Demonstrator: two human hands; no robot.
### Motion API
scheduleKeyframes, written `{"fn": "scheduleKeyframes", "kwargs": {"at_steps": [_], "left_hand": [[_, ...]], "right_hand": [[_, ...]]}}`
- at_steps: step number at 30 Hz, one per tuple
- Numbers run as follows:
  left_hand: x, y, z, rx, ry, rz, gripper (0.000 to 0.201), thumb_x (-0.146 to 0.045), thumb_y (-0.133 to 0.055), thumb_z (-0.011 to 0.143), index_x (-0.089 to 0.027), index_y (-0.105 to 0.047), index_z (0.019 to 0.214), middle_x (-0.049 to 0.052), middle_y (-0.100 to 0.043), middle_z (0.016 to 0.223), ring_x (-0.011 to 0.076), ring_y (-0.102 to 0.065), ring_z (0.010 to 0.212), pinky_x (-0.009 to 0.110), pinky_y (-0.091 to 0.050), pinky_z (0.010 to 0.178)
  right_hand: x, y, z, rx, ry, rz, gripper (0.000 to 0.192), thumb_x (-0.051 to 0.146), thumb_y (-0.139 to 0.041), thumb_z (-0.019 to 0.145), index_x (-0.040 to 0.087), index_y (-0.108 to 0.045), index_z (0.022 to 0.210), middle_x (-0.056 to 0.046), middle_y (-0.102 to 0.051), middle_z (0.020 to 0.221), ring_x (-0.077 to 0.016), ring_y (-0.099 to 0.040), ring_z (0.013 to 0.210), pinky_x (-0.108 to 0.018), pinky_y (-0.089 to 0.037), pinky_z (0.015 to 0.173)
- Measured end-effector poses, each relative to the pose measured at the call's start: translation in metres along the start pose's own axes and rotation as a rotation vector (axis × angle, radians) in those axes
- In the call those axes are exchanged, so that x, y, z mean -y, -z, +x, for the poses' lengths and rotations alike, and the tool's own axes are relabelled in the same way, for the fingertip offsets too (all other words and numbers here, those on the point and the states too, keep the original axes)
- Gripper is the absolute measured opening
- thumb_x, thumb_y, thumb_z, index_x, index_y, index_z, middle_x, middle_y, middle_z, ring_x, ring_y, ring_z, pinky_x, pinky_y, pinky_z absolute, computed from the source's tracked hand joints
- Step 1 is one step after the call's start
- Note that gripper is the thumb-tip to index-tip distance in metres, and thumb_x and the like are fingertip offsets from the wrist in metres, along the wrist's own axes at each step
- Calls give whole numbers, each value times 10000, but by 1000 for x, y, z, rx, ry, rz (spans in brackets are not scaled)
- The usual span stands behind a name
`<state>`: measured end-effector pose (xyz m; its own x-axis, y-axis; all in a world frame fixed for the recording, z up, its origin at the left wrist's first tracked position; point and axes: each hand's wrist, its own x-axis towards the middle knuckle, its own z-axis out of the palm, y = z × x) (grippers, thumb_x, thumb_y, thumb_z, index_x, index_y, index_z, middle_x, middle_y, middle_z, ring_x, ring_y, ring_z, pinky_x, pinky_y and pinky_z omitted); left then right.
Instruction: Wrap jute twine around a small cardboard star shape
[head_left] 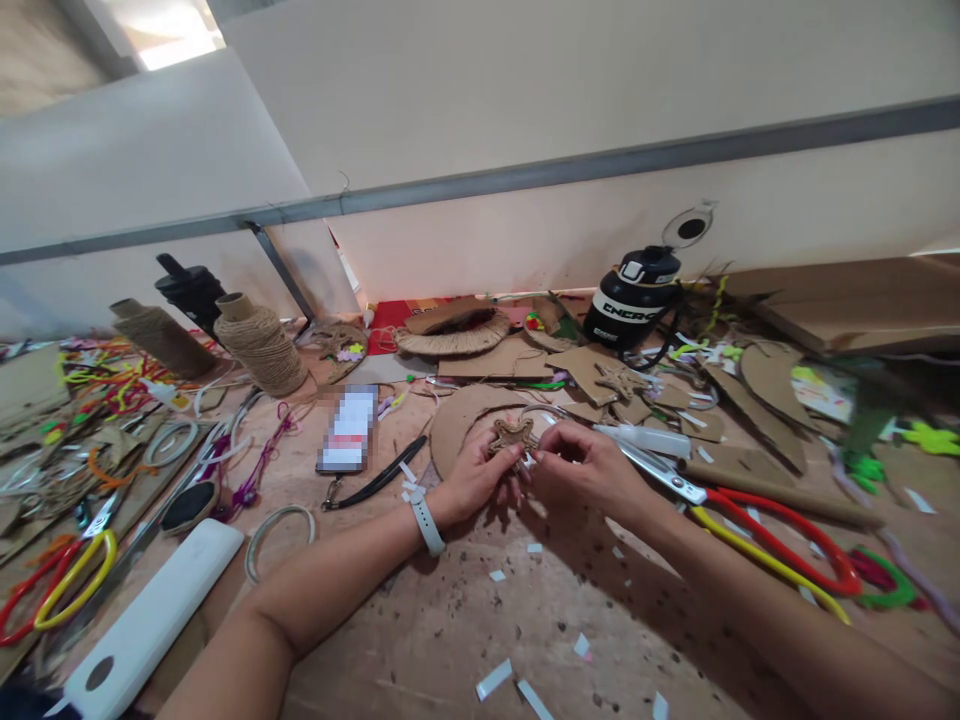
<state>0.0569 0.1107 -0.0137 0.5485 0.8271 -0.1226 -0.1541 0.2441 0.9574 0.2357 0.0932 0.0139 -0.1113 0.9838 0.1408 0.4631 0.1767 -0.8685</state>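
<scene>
My left hand (480, 476) is closed around a small star shape wrapped in brown twine (513, 432), held just above the table. Close beside it, my right hand (579, 462) has its fingers pinched together at the star's right edge. A tiny white bit shows between the two hands, but what the right fingertips grip is too small to make out. Behind the hands lies a round cardboard piece (457, 412). To the right of my right hand rest a white glue bottle (651, 440) and large scissors with red and yellow handles (795, 530).
Two twine spools (259, 345) stand at the back left, near a phone (351, 430). A black bottle (634, 300) with its lid up stands at the back right. A second pair of scissors (71, 570) and a long white object (157, 620) lie left. White paper scraps (493, 680) dot the front.
</scene>
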Motion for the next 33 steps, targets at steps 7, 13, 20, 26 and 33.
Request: {"fn": "scheduleKeyframes", "kwargs": {"at_steps": [7, 13, 20, 26, 33], "left_hand": [[-7, -2, -1, 11, -58, 85, 542, -638, -663, 779, -173, -481, 989, -54, -585, 629, 56, -504, 422, 161, -366, 397], [-6, -1, 2, -23, -52, 53, 539, -615, -697, 752, -157, -520, 974, -35, -604, 643, 67, -529, 443, 165, -372, 405], [-6, 0, 3, -67, -9, 45, 509, -619, -708, 722, -129, -583, 781, -2, -607, 596, 53, -500, 425, 149, -320, 381], [-2, 4, 4, 45, 47, 215, 576, -720, -533, 817, -156, -535, 697, -16, -553, 471, 71, -458, 322, 173, -322, 330], [-4, 5, 5, 72, 44, 263, 614, -767, -515, 796, -163, -516, 687, -20, -550, 455, 68, -449, 306, 170, -346, 312]], "right_hand": [[-5, -3, 1, 15, -4, 44, 267, 433, -630, 757, 197, -583, 642, 1, -545, 619, -141, -434, 585, -264, -353, 521], [-9, -4, 1, 14, -22, 45, 278, 446, -635, 775, 192, -598, 667, -6, -559, 627, -147, -442, 588, -271, -353, 527], [-10, -11, -2, -22, -5, 33, 262, 431, -606, 789, 199, -591, 665, -19, -594, 669, -174, -508, 655, -308, -396, 609], [-10, -15, -5, -24, -54, 33, 260, 440, -605, 790, 199, -595, 695, -35, -624, 710, -192, -539, 675, -331, -424, 626], [-12, -13, -4, -10, -20, 21, 243, 420, -609, 784, 194, -610, 693, -36, -634, 715, -192, -548, 673, -322, -427, 624]]}}
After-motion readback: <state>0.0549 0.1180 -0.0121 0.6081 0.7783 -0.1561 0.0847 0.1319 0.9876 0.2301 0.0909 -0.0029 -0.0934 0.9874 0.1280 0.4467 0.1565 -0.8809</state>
